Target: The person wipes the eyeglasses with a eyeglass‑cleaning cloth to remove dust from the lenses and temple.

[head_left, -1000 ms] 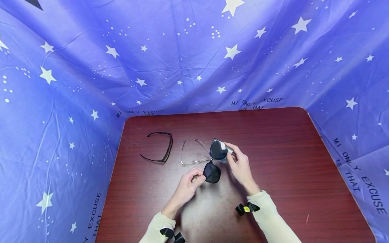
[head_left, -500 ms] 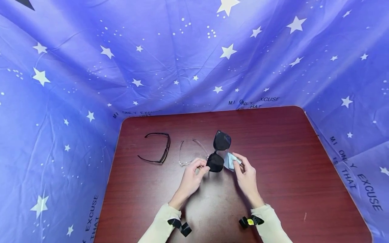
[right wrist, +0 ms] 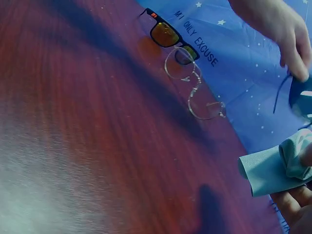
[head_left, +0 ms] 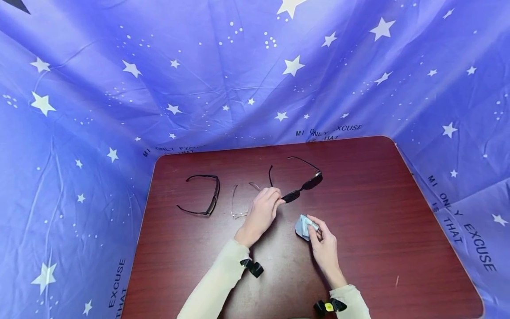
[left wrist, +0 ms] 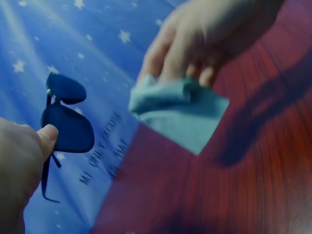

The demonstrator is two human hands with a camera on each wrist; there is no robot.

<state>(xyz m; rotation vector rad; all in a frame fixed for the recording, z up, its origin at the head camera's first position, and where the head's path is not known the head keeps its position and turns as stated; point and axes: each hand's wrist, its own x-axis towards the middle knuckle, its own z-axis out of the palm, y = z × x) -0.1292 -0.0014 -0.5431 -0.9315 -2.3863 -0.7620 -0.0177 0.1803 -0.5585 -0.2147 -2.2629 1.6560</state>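
Note:
My left hand (head_left: 261, 213) pinches a pair of black sunglasses (head_left: 312, 181) by the near lens's outer corner. Both temples are unfolded and point toward the back of the table. In the left wrist view the sunglasses (left wrist: 68, 127) hang off the thumb with their dark lenses in sight. To the right and nearer, my right hand (head_left: 324, 248) pinches a folded light-blue cleaning cloth (head_left: 304, 227). The cloth (left wrist: 178, 114) is apart from the sunglasses, one corner hanging loose. Clear-framed eyeglasses (head_left: 234, 201) lie on the table, partly hidden behind my left hand.
Black-framed glasses (head_left: 215, 195) with temples unfolded lie at the table's left; the right wrist view shows yellowish lenses (right wrist: 165, 35). The dark red wooden table (head_left: 378, 212) ends at a blue star-printed curtain (head_left: 223, 88) behind and at both sides.
My left hand has moved forward and turned the sunglasses, so the temples show and the lenses lean down. My right hand has drawn the cloth away from the lenses, toward the near side.

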